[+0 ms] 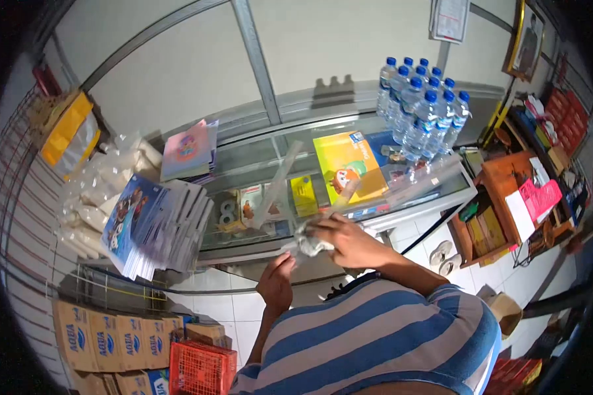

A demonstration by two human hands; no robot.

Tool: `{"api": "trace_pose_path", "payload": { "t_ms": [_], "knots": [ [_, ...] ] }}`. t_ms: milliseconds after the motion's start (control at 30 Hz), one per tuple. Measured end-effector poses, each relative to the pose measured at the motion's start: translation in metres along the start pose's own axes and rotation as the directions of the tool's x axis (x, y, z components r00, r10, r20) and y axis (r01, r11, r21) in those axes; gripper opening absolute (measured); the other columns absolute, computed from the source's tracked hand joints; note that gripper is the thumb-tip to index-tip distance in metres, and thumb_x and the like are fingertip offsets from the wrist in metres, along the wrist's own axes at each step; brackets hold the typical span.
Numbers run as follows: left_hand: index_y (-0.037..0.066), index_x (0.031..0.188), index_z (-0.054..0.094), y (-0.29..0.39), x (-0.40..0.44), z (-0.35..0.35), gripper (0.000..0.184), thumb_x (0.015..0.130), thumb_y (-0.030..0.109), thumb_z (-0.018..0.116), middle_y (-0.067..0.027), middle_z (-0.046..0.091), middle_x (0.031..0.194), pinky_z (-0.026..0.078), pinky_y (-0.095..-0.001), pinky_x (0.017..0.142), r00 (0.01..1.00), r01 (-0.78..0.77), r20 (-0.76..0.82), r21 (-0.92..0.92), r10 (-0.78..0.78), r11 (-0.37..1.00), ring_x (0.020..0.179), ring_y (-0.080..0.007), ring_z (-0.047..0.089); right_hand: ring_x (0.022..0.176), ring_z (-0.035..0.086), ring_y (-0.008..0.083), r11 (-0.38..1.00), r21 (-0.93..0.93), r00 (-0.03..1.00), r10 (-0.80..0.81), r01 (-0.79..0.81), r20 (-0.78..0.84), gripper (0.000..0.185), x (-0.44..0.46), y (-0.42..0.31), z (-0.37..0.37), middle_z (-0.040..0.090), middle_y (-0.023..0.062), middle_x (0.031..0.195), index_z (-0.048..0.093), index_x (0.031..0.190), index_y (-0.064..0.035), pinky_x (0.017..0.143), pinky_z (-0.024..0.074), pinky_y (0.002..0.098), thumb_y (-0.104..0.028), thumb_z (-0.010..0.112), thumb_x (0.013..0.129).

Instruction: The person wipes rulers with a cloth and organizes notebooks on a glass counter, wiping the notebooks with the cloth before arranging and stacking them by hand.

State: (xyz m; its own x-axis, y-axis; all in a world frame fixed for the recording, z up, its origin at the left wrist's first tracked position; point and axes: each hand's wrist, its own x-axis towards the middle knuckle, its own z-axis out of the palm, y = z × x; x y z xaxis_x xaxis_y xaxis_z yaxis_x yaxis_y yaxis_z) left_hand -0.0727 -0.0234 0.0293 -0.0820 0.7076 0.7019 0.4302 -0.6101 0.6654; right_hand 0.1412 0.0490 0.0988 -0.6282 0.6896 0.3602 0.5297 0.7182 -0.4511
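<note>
Both hands are at the near edge of the glass display counter (234,253). My right hand (349,242) is closed on a crumpled whitish, partly see-through piece that looks like plastic wrap (308,245). Lower and to the left, my left hand (278,282) pinches the edge of the same piece. Motion blurs the part between the hands. Just beyond them, a clear strip (280,181) lies slanted across the glass. A yellow-green book (346,158) with a cartoon animal on its cover lies past my right hand.
Water bottles with blue caps (422,112) stand together at the counter's right end. At the left are a stack of blue-covered books (138,220), pink-covered books (186,151) and filled clear bags (102,197). Below are AQUA cartons (115,339) and a red crate (202,368). A wooden cabinet (507,174) stands right.
</note>
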Motion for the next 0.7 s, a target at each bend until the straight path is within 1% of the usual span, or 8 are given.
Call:
{"api": "trace_pose_path", "payload": {
  "t_ms": [100,167,200,267,367,433,533,700],
  "knots": [
    [0.002,0.097,0.067,0.008,0.002,0.013,0.017,0.087,-0.002,0.054,-0.0099,0.071,0.094,0.053,-0.0283,0.074,0.988,0.008,-0.154,-0.106,-0.024,0.994,0.082,-0.0214,0.067,0.107,0.052,0.036,0.965,-0.135,0.974,0.214,-0.223,-0.077,0.058,-0.016,0.017,-0.017,0.052,0.0191,0.134,0.059,0.121,-0.0024,0.097,0.0434,0.0457,0.004,0.053,0.064],
    [0.002,0.097,0.067,0.012,0.009,0.019,0.016,0.086,-0.002,0.055,-0.0102,0.071,0.095,0.053,-0.0286,0.074,0.987,-0.03,-0.159,-0.083,0.016,0.996,0.082,-0.0216,0.067,0.107,0.053,0.0339,0.94,-0.12,0.914,0.271,-0.318,-0.302,0.053,-0.039,0.034,-0.04,0.055,0.0169,0.13,0.059,0.119,-0.0013,0.095,0.0434,0.0428,0.001,0.052,0.067],
    [0.002,0.096,0.067,0.013,0.014,0.022,0.016,0.085,-0.002,0.057,-0.0106,0.071,0.095,0.053,-0.0289,0.075,0.982,-0.066,-0.178,-0.055,0.055,0.996,0.082,-0.0217,0.067,0.107,0.053,0.0339,0.938,-0.121,0.911,0.277,-0.325,-0.306,0.053,-0.051,0.039,-0.051,0.055,0.0169,0.13,0.059,0.119,-0.0013,0.095,0.0434,0.0428,0.001,0.052,0.067],
    [0.003,0.096,0.068,0.017,0.025,0.035,0.017,0.083,-0.003,0.059,-0.0113,0.071,0.095,0.053,-0.0295,0.076,0.966,-0.137,-0.221,-0.001,0.134,0.991,0.082,-0.022,0.067,0.104,0.055,0.0326,0.949,0.083,0.792,0.301,-0.305,-0.531,0.046,-0.077,0.05,-0.075,0.058,0.0159,0.125,0.06,0.114,0.0004,0.093,0.0437,0.041,-0.002,0.052,0.069],
    [0.003,0.094,0.067,0.027,0.037,0.077,0.014,0.083,-0.003,0.06,-0.0117,0.071,0.094,0.053,-0.0295,0.076,0.97,-0.135,-0.218,-0.1,0.111,0.986,0.082,-0.0217,0.067,0.105,0.055,0.0325,0.948,0.093,0.688,0.287,-0.305,-0.667,0.042,-0.121,0.066,-0.104,0.058,0.0166,0.124,0.06,0.111,0.0015,0.094,0.0423,0.0402,-0.002,0.053,0.07],
    [0.002,0.093,0.067,0.03,0.043,0.112,0.016,0.081,-0.006,0.06,-0.012,0.07,0.096,0.054,-0.0298,0.076,0.989,-0.109,-0.131,-0.279,0.074,0.954,0.083,-0.0217,0.067,0.106,0.055,0.0326,0.947,0.085,0.566,0.256,-0.311,-0.783,0.039,-0.146,0.072,-0.122,0.059,0.0166,0.124,0.06,0.109,0.0019,0.094,0.041,0.0396,-0.006,0.053,0.071],
    [-0.001,0.097,0.067,0.046,0.054,0.169,0.021,0.079,-0.009,0.058,-0.0123,0.069,0.103,0.053,-0.0305,0.079,0.998,-0.052,-0.048,-0.266,0.041,0.962,0.085,-0.0229,0.067,0.106,0.055,0.0327,0.941,0.066,0.535,0.246,-0.332,-0.808,0.039,-0.177,0.078,-0.139,0.059,0.0167,0.124,0.06,0.108,0.0019,0.095,0.0404,0.0396,-0.008,0.052,0.072],
    [-0.004,0.102,0.064,0.043,0.077,0.241,0.027,0.076,-0.007,0.062,-0.0124,0.066,0.111,0.053,-0.0343,0.084,0.971,-0.124,0.156,-0.309,0.179,0.943,0.091,-0.0262,0.065,0.108,0.054,0.0329,0.912,0.061,0.481,0.269,-0.405,-0.835,0.039,-0.22,0.089,-0.155,0.059,0.0171,0.123,0.06,0.107,0.0019,0.096,0.0396,0.0397,-0.012,0.051,0.073]
  ]
}}
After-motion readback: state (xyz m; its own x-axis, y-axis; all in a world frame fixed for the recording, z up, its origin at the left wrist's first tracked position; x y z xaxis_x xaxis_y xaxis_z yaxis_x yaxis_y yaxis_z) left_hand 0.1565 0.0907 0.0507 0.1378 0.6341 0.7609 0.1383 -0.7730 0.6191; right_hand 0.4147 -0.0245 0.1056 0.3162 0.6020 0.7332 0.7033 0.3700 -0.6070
